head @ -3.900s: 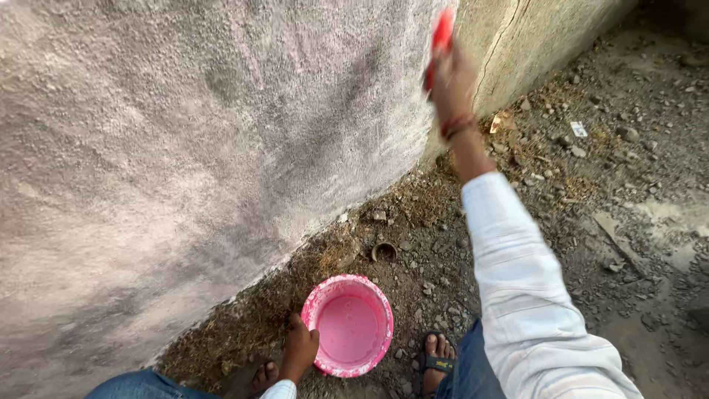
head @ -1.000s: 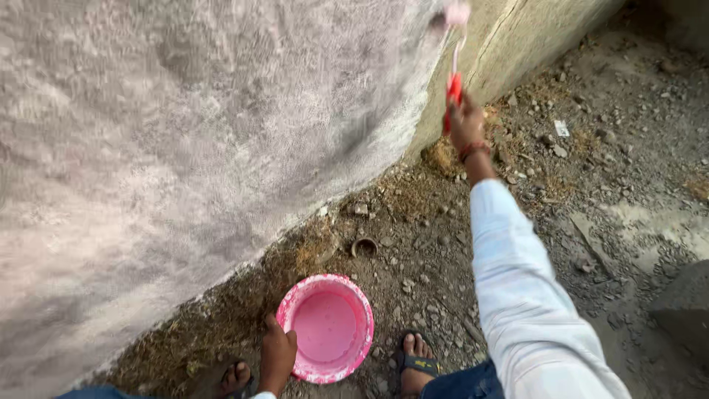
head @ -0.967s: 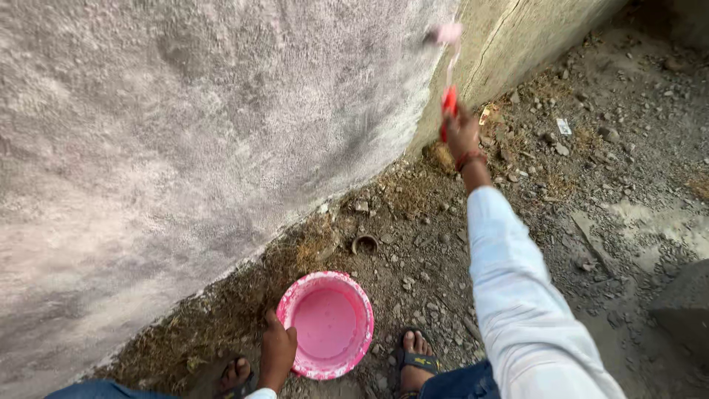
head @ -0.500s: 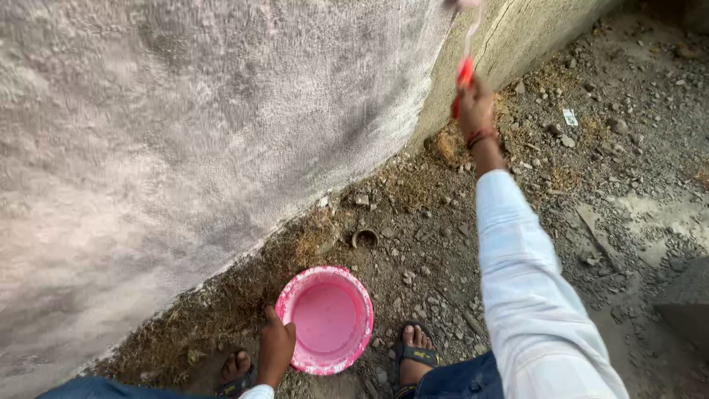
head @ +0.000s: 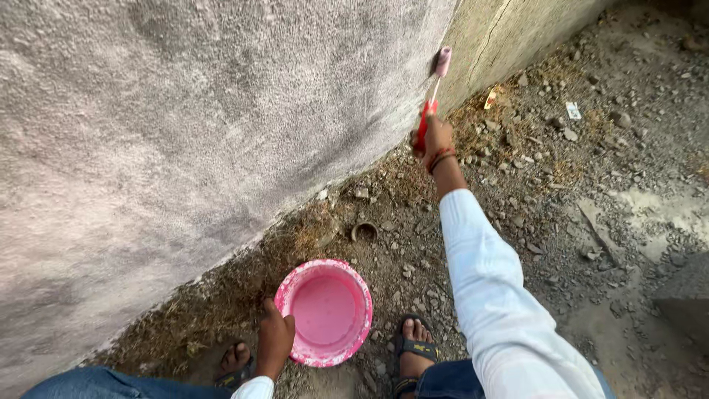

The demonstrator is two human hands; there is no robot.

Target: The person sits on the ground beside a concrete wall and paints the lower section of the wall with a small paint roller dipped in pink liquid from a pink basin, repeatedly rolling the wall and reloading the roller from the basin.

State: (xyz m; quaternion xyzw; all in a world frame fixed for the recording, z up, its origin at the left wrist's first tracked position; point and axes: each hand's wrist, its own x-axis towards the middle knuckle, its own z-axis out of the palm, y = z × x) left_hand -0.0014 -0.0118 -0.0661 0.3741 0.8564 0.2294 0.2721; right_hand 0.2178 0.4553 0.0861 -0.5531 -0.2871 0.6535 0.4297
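A small paint roller (head: 434, 89) is being held by its red handle in the right hand (head: 436, 137), the grip being clenched around the handle's lower end. The pink roller head is being pressed against the rough grey wall (head: 221, 111), up and beyond the grip. The roller is judged light and stiff along its thin wire neck, with a soft, paint-wet sleeve; the handle is the sensible place for it to be taken, well clear of the wet end. The right arm, in a white sleeve (head: 502, 295), is being stretched nearly straight, forward and away from the body, the wrist being bent slightly toward the wall.

A pink basin (head: 325, 310) of pink paint is being steadied on the stony ground (head: 591, 185), well below and behind that grip. Its near rim is being pinched by the left hand (head: 275, 343), though the fingers under the rim are hidden, so the hold is probably light. The basin is judged sloshy and slippery where splashed.
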